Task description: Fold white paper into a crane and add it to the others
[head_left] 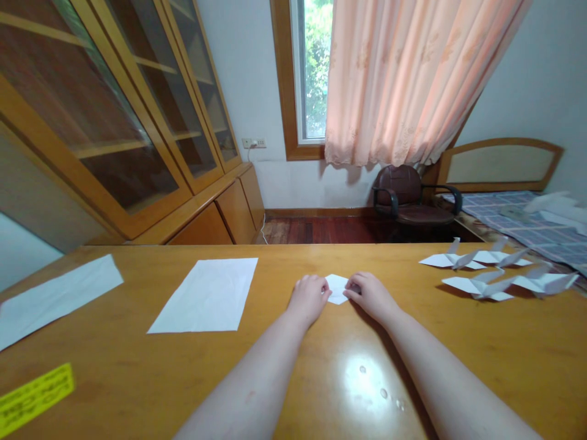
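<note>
A small piece of folded white paper point(337, 289) lies on the wooden table between my two hands. My left hand point(310, 297) grips its left edge with thumb and fingers pinched together. On the opposite edge, my right hand point(365, 293) pinches the paper in the same way. The paper has a roughly six-sided outline with points at top and bottom; its finer creases are too small to make out. Both forearms reach in from the near side of the table.
Several folded paper cranes point(479, 286) stand at the table's right end. A flat white sheet point(206, 296) lies left of my hands, with a paper strip point(59, 299) farther left. A yellow label point(36, 398) is at lower left. Beyond the table point(293, 256) stands a chair point(406, 192).
</note>
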The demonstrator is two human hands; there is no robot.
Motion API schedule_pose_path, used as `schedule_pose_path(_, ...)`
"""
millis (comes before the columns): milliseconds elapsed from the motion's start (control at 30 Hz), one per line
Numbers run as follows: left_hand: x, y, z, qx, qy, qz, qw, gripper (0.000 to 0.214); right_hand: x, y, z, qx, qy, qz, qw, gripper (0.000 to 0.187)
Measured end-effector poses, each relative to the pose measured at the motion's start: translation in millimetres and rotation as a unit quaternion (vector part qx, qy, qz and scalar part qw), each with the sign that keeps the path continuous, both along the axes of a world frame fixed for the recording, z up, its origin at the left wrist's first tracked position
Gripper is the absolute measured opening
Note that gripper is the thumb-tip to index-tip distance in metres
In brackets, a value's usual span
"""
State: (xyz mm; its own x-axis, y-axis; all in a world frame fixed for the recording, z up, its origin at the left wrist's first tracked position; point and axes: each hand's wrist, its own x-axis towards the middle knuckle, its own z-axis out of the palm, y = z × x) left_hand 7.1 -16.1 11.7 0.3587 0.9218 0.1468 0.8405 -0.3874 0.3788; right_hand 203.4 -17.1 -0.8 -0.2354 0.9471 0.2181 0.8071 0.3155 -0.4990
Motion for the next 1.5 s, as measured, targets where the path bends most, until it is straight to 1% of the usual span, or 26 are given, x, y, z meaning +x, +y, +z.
schedule_pose_path(400,0.1,0.2,1.6,-0.007,-0.005,0.001,1.000,0.009,1.5,1.1,-2.5,0.002,0.003,0.002,1.000,0.010)
schedule_pose_path(833,0.2,-1.5,5.2,-0.029,-0.008,0.009,1.000,0.010,0.7,0.2,0.1,-0.011,0.007,0.001,1.000,0.010)
schedule_pose_path(1133,-0.1,0.7,-0.5,-0.012,-0.011,0.002,1.000,0.009,1.1,-0.2,-0.4,-0.013,0.004,0.000,1.000,0.011)
schedule_pose_path(1500,0.1,0.3,0.2,-0.014,-0.018,0.004,1.000,0.009,1.9,0.0,-0.9,-0.014,0.012,0.002,1.000,0.011)
